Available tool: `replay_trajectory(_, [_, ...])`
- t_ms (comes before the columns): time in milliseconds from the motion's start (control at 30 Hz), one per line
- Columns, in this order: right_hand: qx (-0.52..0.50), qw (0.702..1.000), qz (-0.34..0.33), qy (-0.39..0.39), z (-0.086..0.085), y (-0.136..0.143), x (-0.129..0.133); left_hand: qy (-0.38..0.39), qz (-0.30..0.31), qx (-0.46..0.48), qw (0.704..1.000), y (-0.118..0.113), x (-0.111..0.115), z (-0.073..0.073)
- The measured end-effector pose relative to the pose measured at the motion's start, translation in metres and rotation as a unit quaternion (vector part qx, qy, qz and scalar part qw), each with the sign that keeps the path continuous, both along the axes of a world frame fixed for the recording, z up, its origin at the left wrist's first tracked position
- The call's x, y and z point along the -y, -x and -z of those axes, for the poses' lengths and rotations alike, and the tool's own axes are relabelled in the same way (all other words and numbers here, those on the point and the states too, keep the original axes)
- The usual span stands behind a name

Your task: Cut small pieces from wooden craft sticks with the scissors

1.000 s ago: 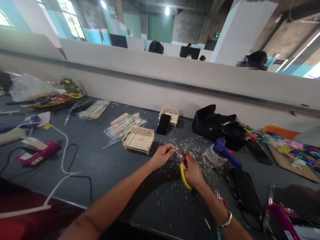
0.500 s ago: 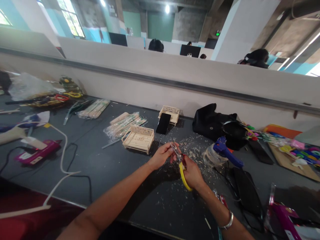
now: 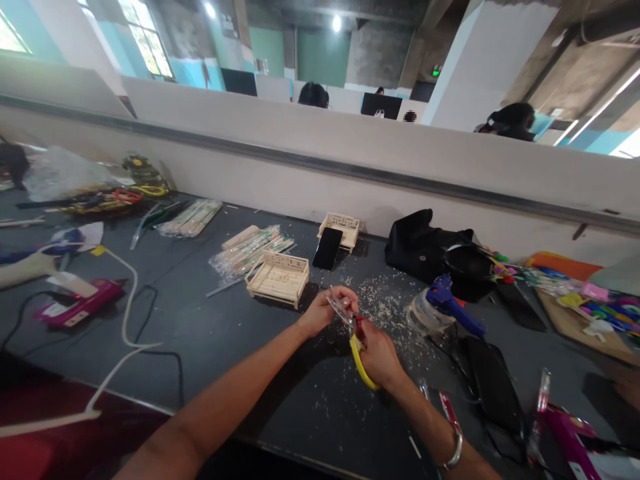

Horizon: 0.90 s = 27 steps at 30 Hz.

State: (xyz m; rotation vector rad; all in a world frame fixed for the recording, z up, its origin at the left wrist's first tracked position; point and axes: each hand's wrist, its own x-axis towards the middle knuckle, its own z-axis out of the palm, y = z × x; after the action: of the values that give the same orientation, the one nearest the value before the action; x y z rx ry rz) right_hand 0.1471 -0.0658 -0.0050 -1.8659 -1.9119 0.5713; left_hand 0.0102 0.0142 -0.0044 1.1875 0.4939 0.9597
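My right hand point(image 3: 381, 355) grips a pair of scissors point(image 3: 361, 365) with yellow and red handles. Their metal blades point up and left, reaching across my left hand point(image 3: 325, 311). The left fingers are pinched together by the blades; whatever lies between them is too small to make out. Pale chips point(image 3: 383, 310) are scattered over the dark tabletop around both hands. Just left of my hands stands a small openwork stick frame point(image 3: 278, 279), shaped like a miniature bench. Behind it a black phone point(image 3: 328, 248) leans on a second such bench point(image 3: 350, 229).
Bagged wooden sticks point(image 3: 253, 250) lie behind the near bench. On the right are a blue glue gun point(image 3: 457, 308) on a clear tub, a black bag point(image 3: 425, 243) and a black case point(image 3: 493, 383). Leftward, a white cable point(image 3: 131, 293) runs past a magenta device point(image 3: 80, 303).
Both hands have shifted slightly left, and the scissors have moved left and down with the right hand. The blades now lie further across the left fingers. The benches and phone rest as before.
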Motion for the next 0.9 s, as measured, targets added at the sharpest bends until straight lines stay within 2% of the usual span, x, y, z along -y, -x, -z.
replay_trajectory(133, [-0.026, 0.998, 0.043, -0.042, 0.003, -0.007, -0.003, -0.039, -0.050, -0.111, 0.992, 0.002, -0.006, 0.007])
replay_trajectory(267, [-0.080, 0.992, 0.066, -0.068, 0.009, -0.016, -0.009, -0.051, -0.041, -0.159, 0.985, 0.003, -0.011, 0.014])
replay_trajectory(333, [-0.097, 0.989, 0.073, -0.082, 0.012, -0.019, -0.011, -0.107, -0.065, -0.191, 0.974, 0.004, -0.012, 0.016])
replay_trajectory(433, [-0.113, 0.984, 0.095, -0.101, 0.014, -0.022, -0.013, -0.224, -0.089, -0.247, 0.938, 0.005, -0.012, 0.018])
replay_trajectory(533, [-0.151, 0.974, 0.120, -0.117, 0.013, -0.024, -0.015, -0.280, -0.086, -0.267, 0.918, 0.005, -0.012, 0.021])
replay_trajectory(667, [-0.195, 0.960, 0.141, -0.140, 0.010, -0.028, -0.017, -0.287, -0.085, -0.272, 0.914, 0.003, -0.013, 0.026])
replay_trajectory(900, [-0.197, 0.942, 0.194, -0.190, 0.006, -0.038, -0.019, -0.355, -0.066, -0.305, 0.881, 0.001, -0.015, 0.031])
